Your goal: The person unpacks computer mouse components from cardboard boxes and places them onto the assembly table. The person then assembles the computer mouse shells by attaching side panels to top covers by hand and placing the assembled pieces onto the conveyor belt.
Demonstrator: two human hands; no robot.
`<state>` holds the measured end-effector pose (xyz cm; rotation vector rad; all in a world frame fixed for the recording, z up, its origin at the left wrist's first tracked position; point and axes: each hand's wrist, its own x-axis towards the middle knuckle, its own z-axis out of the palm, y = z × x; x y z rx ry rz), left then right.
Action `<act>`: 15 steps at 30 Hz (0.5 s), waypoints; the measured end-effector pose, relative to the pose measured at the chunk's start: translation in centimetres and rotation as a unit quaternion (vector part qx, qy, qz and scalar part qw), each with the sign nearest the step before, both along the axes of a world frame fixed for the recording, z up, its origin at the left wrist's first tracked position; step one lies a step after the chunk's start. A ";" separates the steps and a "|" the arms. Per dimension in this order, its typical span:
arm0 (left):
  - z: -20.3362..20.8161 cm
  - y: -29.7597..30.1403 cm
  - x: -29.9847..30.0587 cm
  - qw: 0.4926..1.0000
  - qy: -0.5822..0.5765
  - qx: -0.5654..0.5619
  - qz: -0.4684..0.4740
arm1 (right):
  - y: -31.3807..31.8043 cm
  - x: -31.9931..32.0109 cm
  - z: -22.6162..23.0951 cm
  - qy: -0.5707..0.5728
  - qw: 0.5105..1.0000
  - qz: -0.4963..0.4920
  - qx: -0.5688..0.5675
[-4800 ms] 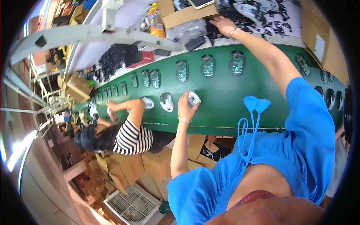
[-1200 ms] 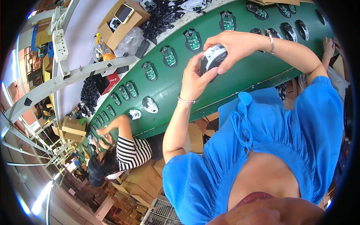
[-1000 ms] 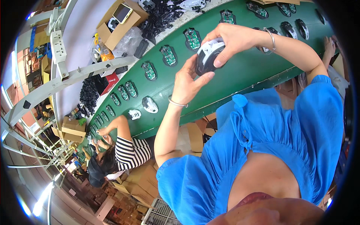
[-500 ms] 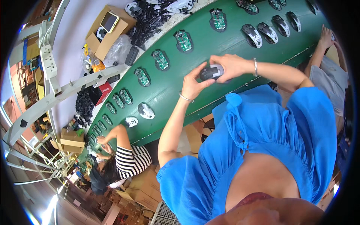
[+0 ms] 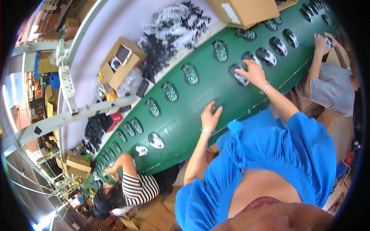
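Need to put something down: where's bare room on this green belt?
The green belt is bare between your left hand and the larger white shell, and between your two hands. It's crowded around your right hand, where mice line up, and at the parts heap beyond the belt.

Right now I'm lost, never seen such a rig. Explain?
There's no machine: these are a person's bare hands. Every picture comes from the left of two head-worn fisheye cameras looking down, so straight edges bend.

On the green surface lie exposed circuit boards in dark bases, and black-and-white computer-mouse casings.

The left hand is open and empty. The right hand is spread over one casing; I can't tell whether it touches. Neither seems to lift anything.

Two co-workers are nearby: striped top, grey top.
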<state>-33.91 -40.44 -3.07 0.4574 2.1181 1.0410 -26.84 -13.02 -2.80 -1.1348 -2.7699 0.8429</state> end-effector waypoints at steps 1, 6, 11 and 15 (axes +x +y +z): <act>0.1 -0.1 -0.4 1.000 0.005 -0.001 -0.006 | 1.7 -0.6 1.1 0.131 0.989 -0.048 -0.058; 4.9 3.0 -1.4 0.993 0.112 0.032 -0.033 | 15.8 -1.7 6.6 0.395 0.860 -0.165 0.277; 10.7 9.1 -1.7 0.960 0.191 0.178 -0.101 | 23.3 -1.5 5.8 0.484 0.796 -0.271 -0.241; 17.5 13.3 -1.0 0.895 0.253 0.340 -0.140 | 16.6 0.7 6.9 0.539 0.809 -0.178 -0.153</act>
